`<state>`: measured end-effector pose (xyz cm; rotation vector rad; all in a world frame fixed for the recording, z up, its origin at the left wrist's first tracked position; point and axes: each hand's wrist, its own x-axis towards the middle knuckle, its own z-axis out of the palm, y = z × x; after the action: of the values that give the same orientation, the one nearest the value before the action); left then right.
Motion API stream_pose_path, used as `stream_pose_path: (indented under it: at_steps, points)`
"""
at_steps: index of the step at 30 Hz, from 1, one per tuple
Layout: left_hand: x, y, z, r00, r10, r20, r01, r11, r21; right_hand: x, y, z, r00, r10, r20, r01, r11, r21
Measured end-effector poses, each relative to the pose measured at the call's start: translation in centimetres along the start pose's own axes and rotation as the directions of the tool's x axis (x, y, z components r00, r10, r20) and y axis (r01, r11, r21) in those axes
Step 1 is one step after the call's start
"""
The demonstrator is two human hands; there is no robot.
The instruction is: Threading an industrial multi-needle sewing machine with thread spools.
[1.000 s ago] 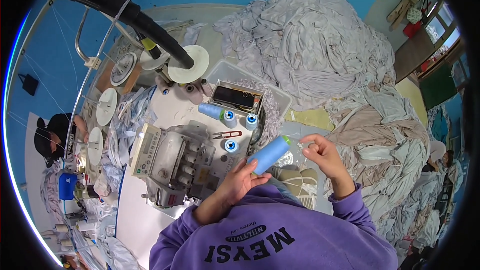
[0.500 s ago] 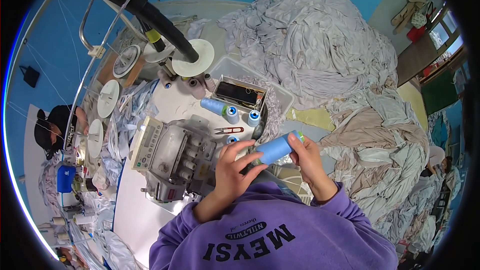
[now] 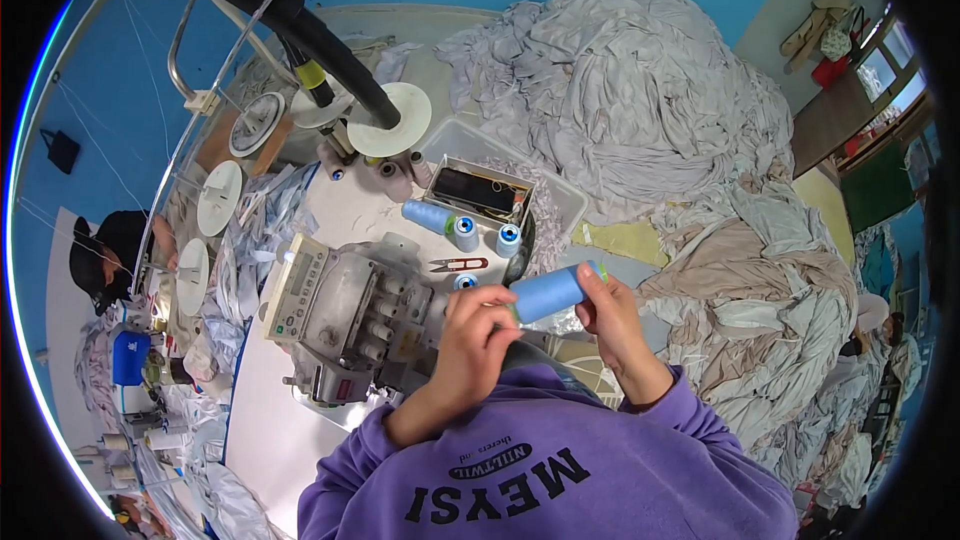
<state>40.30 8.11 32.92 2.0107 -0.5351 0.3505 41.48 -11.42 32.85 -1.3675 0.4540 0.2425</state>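
Note:
My right hand [image 3: 617, 335] is wrapped around the green-ended right part of a cone of blue thread [image 3: 548, 296], held tilted in front of my chest. At the cone's left end, my left hand [image 3: 474, 348] is closed, its thumb and fingertips pinched together. Whatever sits between those fingertips is too small to make out. Just beyond the hands on the sewing table, more blue thread cones [image 3: 508, 238] stand, and one lies on its side [image 3: 428, 216]. Red-handled thread snips [image 3: 460, 264] rest beside them.
An overlock sewing machine [image 3: 335, 310] stands left of my hands. An open box [image 3: 480, 188] with a dark phone-like slab is behind the cones. Large fabric heaps [image 3: 640, 90] fill the back and right. A black hose [image 3: 340, 65] hangs overhead; another person [image 3: 110, 255] is far left.
My left hand's spread fingers have closed into a pinch at the cone's left end. The cone stays in my right hand, turned slightly.

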Motion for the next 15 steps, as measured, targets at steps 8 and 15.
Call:
stream_pose_path:
  at_steps: [8, 15]
  points:
    - [-1.0, -1.2, -1.2, 0.826, -0.469, 0.313, 0.547, 0.532, -0.646, 1.1, 0.8, -4.3, 0.993, -0.083, 0.086, 0.072, 0.990, 0.123]
    - [-0.7, -0.2, 1.0, 0.696, -0.368, 0.616, 0.687, 0.591, -0.423, 0.6, 0.5, -5.8, 0.974, -0.019, 0.225, -0.078, 0.905, 0.418]
